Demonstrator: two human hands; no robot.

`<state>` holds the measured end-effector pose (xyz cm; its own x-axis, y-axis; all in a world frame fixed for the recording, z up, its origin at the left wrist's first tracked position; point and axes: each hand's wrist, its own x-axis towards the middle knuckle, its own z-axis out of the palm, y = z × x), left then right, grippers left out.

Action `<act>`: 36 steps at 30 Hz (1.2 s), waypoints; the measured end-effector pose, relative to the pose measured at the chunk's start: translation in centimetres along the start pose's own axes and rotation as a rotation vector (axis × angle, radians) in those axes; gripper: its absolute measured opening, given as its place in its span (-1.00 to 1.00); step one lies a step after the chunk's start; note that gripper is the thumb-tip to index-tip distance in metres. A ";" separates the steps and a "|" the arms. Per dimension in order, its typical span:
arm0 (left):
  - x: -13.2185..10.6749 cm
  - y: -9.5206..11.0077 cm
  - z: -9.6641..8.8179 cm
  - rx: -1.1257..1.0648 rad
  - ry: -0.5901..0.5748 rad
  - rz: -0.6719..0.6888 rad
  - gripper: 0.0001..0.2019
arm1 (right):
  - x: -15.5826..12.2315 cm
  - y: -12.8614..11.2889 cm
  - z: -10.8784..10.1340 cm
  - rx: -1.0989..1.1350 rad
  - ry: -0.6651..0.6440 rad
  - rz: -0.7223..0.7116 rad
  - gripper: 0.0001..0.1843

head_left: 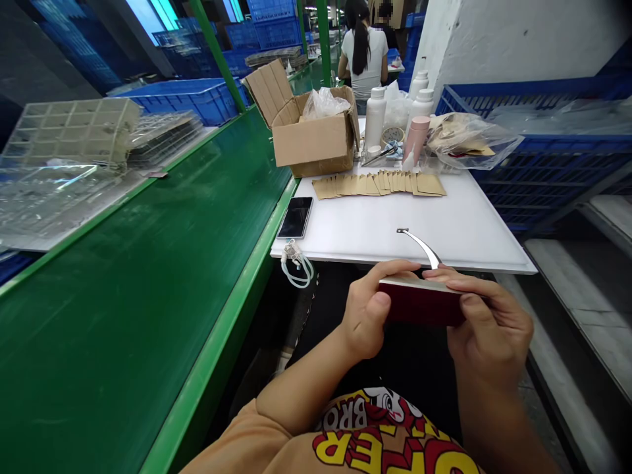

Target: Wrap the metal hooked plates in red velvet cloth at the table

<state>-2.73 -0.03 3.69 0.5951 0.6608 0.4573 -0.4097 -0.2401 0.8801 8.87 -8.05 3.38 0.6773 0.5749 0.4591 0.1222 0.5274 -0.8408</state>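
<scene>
Head cam, the only view, live: both hands up over the lap, just off the near edge of the white board point(345, 230). LH point(368, 309) and RH point(488, 329) have a dark-red flat case point(422, 301) between them, narrow grip. LH thumb is at the near end, RH fingers lie along the pale top edge. Case is in the air, clear of the board, prob held at both ends to keep it steady and in front of the eyes.

Right behind it, a curved metal strip point(419, 245) w/ a hooked tip over the board. Lower end's hidden behind the RH fingers, can't tell if it's held or just resting.

Further up the board, kraft paper sleeves point(378, 184) overlap in a long row, likely fanned to save room. Behind them, white plastic bottles point(375, 118), a pink bottle point(415, 139), a clear bag point(467, 138) and an open cardboard box point(311, 135). Phone point(295, 217) and a pale-green cord point(297, 266) sit off to the left corner, out of the hands' way.

Left, a green conveyor belt point(133, 263); far down, a co-worker point(363, 59), back turned, among blue crates point(187, 99).
</scene>
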 end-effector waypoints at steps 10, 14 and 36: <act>0.2 -0.5 0.3 0.080 0.160 -0.016 -0.49 | -0.3 0.2 0.2 -0.013 0.011 0.018 -0.87; 0.3 -0.6 0.4 -0.104 0.092 -0.038 -0.28 | -0.1 0.4 0.0 0.008 0.017 0.073 -0.86; -0.1 -1.0 0.1 0.212 0.111 0.085 -0.80 | 0.1 -1.0 -0.5 -0.073 -0.195 0.038 -0.77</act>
<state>-2.35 0.07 2.77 0.4802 0.7031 0.5245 -0.2940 -0.4343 0.8514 9.16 -8.80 4.14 0.5303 0.7075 0.4672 0.1563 0.4600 -0.8740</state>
